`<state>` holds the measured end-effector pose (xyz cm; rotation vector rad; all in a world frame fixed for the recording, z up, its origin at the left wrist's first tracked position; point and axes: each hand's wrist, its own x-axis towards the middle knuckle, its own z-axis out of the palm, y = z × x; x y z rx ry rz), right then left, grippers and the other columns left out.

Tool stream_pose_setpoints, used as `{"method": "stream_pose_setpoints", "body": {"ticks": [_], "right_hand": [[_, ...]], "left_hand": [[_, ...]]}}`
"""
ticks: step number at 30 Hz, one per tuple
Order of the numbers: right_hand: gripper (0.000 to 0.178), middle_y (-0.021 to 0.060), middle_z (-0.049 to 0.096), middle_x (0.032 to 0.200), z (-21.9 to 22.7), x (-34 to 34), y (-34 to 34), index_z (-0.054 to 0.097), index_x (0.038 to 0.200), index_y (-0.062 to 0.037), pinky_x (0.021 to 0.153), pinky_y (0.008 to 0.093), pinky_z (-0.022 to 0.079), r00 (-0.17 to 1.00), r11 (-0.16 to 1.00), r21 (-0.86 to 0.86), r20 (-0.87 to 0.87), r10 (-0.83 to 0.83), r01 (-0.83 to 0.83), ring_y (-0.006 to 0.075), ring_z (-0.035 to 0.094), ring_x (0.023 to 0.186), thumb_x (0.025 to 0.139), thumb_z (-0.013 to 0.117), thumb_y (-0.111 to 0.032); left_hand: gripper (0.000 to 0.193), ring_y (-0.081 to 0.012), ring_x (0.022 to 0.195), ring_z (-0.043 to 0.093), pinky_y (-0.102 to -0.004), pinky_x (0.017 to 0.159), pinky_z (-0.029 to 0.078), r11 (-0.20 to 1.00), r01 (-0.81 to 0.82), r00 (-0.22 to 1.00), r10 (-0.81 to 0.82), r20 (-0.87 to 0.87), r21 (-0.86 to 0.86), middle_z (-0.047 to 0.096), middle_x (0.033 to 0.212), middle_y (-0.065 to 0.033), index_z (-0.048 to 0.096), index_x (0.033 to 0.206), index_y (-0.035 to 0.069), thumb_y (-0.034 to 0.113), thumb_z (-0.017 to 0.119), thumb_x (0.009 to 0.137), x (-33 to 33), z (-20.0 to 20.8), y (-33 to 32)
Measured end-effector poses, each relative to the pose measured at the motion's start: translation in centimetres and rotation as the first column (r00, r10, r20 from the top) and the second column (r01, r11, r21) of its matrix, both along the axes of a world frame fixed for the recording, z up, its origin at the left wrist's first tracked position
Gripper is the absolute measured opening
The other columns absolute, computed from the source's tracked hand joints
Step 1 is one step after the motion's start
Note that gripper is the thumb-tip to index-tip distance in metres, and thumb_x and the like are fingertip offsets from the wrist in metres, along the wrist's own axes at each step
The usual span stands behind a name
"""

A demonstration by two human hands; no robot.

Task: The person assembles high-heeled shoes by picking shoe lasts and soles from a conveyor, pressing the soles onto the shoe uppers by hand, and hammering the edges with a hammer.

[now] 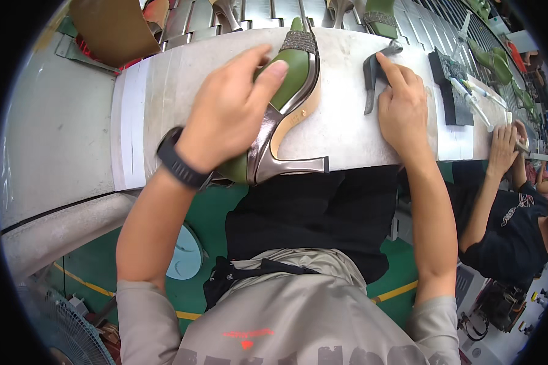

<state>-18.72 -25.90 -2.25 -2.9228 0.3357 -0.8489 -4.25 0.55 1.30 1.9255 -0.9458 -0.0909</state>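
Green shoe [290, 85] seemingly under left grip [230, 103]

The high-heeled shoe [288, 88] I see is green and shiny pewter, with a sparkly grey band and a tan underside. The table [347, 137] beneath is off-white, crossed by a plain white strip [128, 121] at left. To the right lie a dark grey tool [370, 82] and a black block [453, 106]. Nearer, a black watch [184, 161], a taupe-grey shirt [286, 313] with red print, and green floor [402, 258] lined yellow.
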Motion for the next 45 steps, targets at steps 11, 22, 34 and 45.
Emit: {"method": "stream_pose_setpoints", "body": {"ticks": [11,22,34,45], "right_hand": [[0.042,0.0153,0.069,0.086,3.9,-6.4,9.0,0.074,0.117,0.0002,0.065,0.0384,0.057,0.944,0.810,0.487,0.131,0.303,-0.327,0.0278,0.070,0.075,0.079,0.088,-0.008],[0.046,0.0332,0.072,0.122,6.2,-5.3,7.6,0.065,0.123,0.0060,0.104,0.0576,0.057,0.879,0.711,0.520,0.229,0.419,-0.474,0.0500,0.071,0.118,0.098,0.080,-0.029],[0.052,0.0296,0.074,0.118,10.4,0.2,2.6,0.064,0.124,0.0112,0.100,0.0416,0.061,0.991,0.385,0.919,0.036,0.132,-0.085,0.0334,0.076,0.108,0.094,0.068,-0.031],[0.033,0.0245,0.077,0.114,8.6,5.1,-1.1,0.070,0.112,0.0073,0.096,0.0401,0.062,0.947,0.180,0.983,-0.043,0.318,-0.015,0.0284,0.077,0.105,0.091,0.072,-0.018]], "left_hand": [[0.042,-0.0448,0.092,0.070,-0.0482,0.082,0.054,0.986,0.158,0.967,-0.143,-0.211,0.056,0.074,0.098,-0.0258,0.072,0.118,-0.002,0.036,0.057,0.110,-1.0,-0.5,-1.3],[0.036,-0.0436,0.088,0.068,-0.0490,0.079,0.053,0.987,0.148,0.983,-0.141,-0.118,0.061,0.073,0.095,-0.0225,0.072,0.115,-0.002,0.031,0.064,0.106,-0.6,-0.6,-1.5],[0.037,-0.0402,0.091,0.067,-0.0449,0.082,0.053,0.979,0.168,0.983,-0.157,-0.094,0.119,0.073,0.101,-0.0222,0.069,0.122,-0.005,0.027,0.067,0.104,-0.5,0.0,-1.6],[0.055,-0.0393,0.084,0.064,-0.0460,0.076,0.052,0.960,0.249,0.968,-0.250,-0.006,0.129,0.069,0.096,-0.0205,0.063,0.136,-0.010,0.030,0.074,0.099,0.2,0.1,-1.9]]}}
